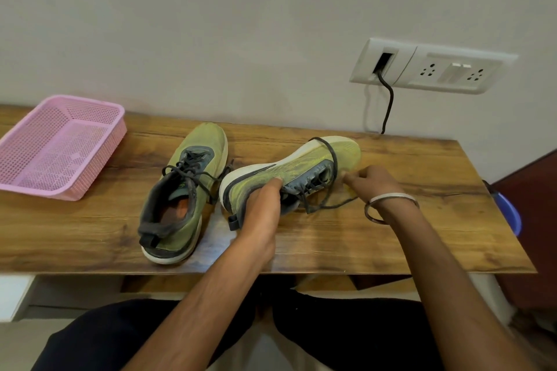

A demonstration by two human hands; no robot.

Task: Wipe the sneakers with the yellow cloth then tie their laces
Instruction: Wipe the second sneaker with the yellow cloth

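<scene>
Sneaker gripped by left hand; right hand pinches yellow cloth.

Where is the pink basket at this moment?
In the head view, the pink basket sits at the far left of the wooden table, against the wall, left of the upright sneaker, and neither hand touches it.

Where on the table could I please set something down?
Bare table lies near the right hand, and in front of the basket. The middle is crowded: two sneakers, left hand.
</scene>
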